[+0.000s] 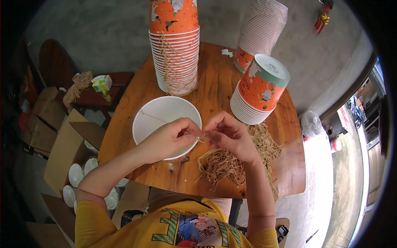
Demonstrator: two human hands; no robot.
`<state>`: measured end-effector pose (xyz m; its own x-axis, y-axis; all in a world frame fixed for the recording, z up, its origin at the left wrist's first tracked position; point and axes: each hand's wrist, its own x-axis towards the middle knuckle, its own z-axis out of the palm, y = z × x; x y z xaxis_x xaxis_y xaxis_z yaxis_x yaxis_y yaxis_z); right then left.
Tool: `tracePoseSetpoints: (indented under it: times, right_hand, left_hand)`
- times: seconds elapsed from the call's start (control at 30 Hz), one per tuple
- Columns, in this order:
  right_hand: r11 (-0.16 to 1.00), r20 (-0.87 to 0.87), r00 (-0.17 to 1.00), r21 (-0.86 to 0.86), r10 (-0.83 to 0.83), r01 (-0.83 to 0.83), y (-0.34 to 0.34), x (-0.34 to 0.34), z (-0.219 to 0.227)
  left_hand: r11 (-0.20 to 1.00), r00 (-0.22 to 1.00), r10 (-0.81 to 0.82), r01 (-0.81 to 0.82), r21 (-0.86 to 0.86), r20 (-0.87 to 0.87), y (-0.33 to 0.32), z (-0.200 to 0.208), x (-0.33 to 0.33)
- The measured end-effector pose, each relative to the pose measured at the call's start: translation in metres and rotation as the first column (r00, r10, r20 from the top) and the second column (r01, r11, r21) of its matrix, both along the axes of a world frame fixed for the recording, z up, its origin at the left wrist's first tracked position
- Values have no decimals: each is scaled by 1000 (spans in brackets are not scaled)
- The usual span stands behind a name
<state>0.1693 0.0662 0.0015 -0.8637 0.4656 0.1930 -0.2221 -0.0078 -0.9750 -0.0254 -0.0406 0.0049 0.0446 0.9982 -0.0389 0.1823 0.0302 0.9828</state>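
Yellow shirt [173,225] below left hand [178,136] and right hand [229,136], twine [199,139] within their narrow grip

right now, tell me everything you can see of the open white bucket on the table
The open bucket is round, smooth and white inside, and looks like paper; a sliver of orange outer wall shows at its near edge. It stands mouth up on the wooden table. A thin tan strand runs from its left rim toward the left hand, which hides part of its near right side; whether that hand touches it, I cannot tell.
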Motion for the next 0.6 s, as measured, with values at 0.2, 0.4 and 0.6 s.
tracePoseSetpoints:
  times: [0.2, 0.4, 0.6]
  right_hand:
    - [995, 111, 994, 98, -6, -5, -2, 8, -1]
    - [704, 24, 998, 710, -54, 21, -16, -13, 19]
    - [818, 39, 996, 574, -83, 46, 0, -24, 13]
  left_hand:
    - [999, 987, 20, -14, 40, -157, 0, -2, -5]
    - [999, 999, 30, -29, -29, 17, 4, -7, 0]
    - [996, 992, 86, -87, 14, 92, 7, -11, 4]
